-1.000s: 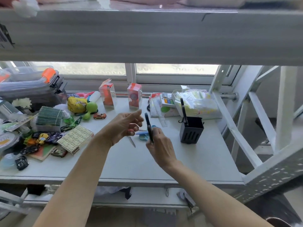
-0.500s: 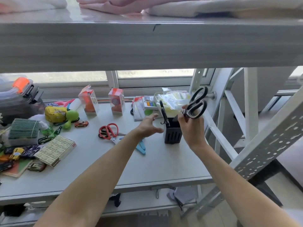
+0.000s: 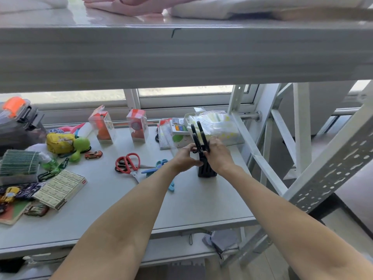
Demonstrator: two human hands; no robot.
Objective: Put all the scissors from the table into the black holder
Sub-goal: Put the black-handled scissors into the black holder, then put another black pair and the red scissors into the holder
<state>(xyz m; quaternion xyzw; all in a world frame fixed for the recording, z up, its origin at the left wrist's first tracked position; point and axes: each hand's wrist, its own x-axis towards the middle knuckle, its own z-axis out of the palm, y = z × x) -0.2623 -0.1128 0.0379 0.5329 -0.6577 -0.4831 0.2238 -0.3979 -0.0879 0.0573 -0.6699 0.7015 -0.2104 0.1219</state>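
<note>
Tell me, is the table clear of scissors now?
No, the red scissors and blue scissors lie on the table, left of the black holder.

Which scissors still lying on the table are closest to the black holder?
The blue-handled scissors, partly hidden behind the left forearm. The red-handled scissors lie farther left, away from the black holder.

Both hands, left hand (image 3: pixel 186 156) and right hand (image 3: pixel 219 156), cover the top of the black holder (image 3: pixel 206 171), so its rim and the black scissors' (image 3: pixel 198 136) blades are hidden. The left forearm crosses the blue scissors (image 3: pixel 159 167). The table (image 3: pixel 201 209) is cut off at left.
</note>
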